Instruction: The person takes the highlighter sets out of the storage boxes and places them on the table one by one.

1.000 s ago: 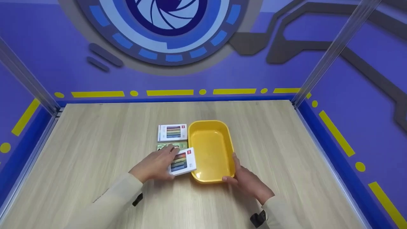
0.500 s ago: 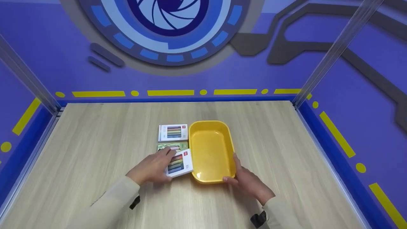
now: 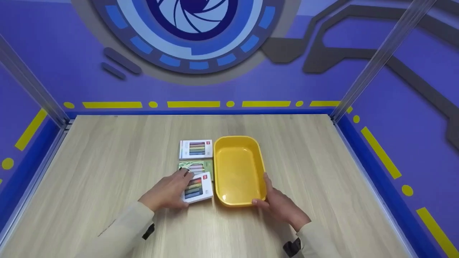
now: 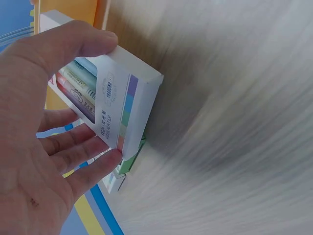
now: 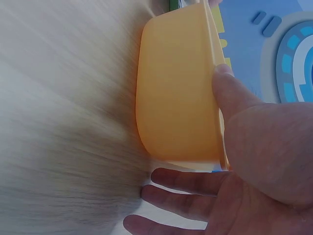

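Observation:
In my left hand (image 3: 165,191) I grip a white box of highlighters (image 3: 199,188), thumb along one edge and fingers along the opposite one. Its clear window shows coloured pens, and the word HIGHLIGHTER is readable in the left wrist view (image 4: 105,93). The box is slightly turned and overlaps the near edge of a green box (image 3: 206,165) of pale pens. My right hand (image 3: 281,204) rests at the near right corner of a yellow plastic bin (image 3: 238,172). In the right wrist view its thumb (image 5: 225,73) touches the rim while the other fingers (image 5: 186,181) stretch out straight.
Another white pen box (image 3: 184,149) lies flat behind the green one, left of the bin. All stand on a light wood table (image 3: 297,150). Blue printed walls (image 3: 251,82) with metal corner posts (image 3: 383,57) enclose the back and sides.
My left hand has moved left and toward me with the highlighter box, away from the bin's left rim, uncovering more of the green box. The right hand and the bin stay put.

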Available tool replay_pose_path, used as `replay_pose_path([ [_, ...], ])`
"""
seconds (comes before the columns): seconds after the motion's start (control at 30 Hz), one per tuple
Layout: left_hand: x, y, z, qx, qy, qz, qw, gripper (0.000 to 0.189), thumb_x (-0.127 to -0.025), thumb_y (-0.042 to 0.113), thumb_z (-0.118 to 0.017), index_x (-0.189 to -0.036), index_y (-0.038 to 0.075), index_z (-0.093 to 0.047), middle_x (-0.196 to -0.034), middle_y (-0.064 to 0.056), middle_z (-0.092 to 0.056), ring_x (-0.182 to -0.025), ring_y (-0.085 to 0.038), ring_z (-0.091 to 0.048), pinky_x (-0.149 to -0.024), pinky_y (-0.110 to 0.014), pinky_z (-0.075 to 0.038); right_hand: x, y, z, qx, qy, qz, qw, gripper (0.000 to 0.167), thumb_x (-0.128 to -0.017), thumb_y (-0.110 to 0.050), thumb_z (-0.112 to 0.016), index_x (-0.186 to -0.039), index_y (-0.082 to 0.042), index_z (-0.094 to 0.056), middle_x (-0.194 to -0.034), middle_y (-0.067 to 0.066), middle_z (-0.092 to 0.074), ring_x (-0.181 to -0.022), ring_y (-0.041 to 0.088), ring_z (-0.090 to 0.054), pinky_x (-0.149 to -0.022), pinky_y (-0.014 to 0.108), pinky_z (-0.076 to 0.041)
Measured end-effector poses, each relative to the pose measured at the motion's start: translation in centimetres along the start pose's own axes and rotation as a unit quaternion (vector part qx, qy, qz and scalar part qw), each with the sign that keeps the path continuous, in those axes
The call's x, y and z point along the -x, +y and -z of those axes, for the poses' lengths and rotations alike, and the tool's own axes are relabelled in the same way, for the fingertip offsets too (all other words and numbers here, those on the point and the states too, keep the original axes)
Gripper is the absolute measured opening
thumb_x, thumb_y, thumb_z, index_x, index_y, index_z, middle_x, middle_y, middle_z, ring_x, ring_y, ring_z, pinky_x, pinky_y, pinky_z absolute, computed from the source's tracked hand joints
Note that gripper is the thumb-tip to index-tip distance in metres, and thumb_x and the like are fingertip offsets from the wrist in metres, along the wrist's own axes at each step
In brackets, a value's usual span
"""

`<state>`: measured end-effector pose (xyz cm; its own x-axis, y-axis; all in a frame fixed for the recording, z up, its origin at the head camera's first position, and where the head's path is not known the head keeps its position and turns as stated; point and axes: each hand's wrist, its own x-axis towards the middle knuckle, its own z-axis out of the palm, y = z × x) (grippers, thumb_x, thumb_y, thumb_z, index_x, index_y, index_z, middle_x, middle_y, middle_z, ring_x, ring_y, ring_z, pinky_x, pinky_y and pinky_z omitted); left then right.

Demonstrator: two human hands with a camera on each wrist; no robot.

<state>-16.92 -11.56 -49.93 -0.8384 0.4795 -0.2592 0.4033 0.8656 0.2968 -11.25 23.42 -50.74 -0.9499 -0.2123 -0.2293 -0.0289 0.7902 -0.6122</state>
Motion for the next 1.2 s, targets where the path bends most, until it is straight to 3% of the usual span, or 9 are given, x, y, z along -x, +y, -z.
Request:
replay_pose_path([
  [0.27, 0.2, 0.4, -0.7, 0.005, -0.004, -0.027, 0.9996, 0.088, -0.070, 0.028, -0.083, -0.146, 0.012, -0.042, -0.153, -0.016, -0.035, -0.138, -0.031, -0.039, -0.114, -0.048, -0.036, 0.2, 0.2, 0.2, -0.002, 0.003, 0.004, 1.0000, 0.101, -0.087, -0.050, -0.064, -0.155, -0.003, -0.005, -0.134, 0.026, -0.055, -0.118, 0.032, -0.057, -0.104, 0.052, -0.043],
  [0.63, 0.3, 0.4, -1.3, -0.019, 0.010, -0.054, 0.9983, 0.083, -0.068, 0.025, -0.084, -0.142, 0.010, -0.048, -0.140, -0.014, -0.047, -0.121, -0.027, -0.049, -0.108, -0.045, -0.043, 0.0, -0.4, 0.6, -0.001, 0.001, -0.016, 0.9999, 0.101, -0.086, -0.048, -0.067, -0.155, -0.004, -0.008, -0.146, 0.025, -0.043, -0.130, 0.033, -0.049, -0.110, 0.052, -0.038],
  [0.83, 0.3, 0.5, -1.5, -0.014, 0.012, -0.051, 0.9985, 0.080, -0.071, 0.025, -0.082, -0.141, 0.009, -0.048, -0.140, -0.015, -0.047, -0.122, -0.028, -0.048, -0.109, -0.046, -0.041, -0.1, -0.8, 0.8, 0.037, 0.013, -0.020, 0.9990, 0.101, -0.084, -0.049, -0.069, -0.154, -0.003, -0.013, -0.147, 0.024, -0.042, -0.129, 0.034, -0.049, -0.107, 0.052, -0.041],
  [1.2, 0.3, 0.6, -1.7, -0.013, -0.006, -0.038, 0.9992, 0.083, -0.070, 0.026, -0.084, -0.143, 0.010, -0.046, -0.143, -0.012, -0.045, -0.127, -0.027, -0.046, -0.112, -0.046, -0.038, -0.3, -1.1, 0.7, 0.042, 0.038, -0.023, 0.9981, 0.102, -0.079, -0.047, -0.075, -0.153, -0.008, -0.017, -0.146, 0.021, -0.042, -0.119, 0.033, -0.056, -0.104, 0.051, -0.045],
])
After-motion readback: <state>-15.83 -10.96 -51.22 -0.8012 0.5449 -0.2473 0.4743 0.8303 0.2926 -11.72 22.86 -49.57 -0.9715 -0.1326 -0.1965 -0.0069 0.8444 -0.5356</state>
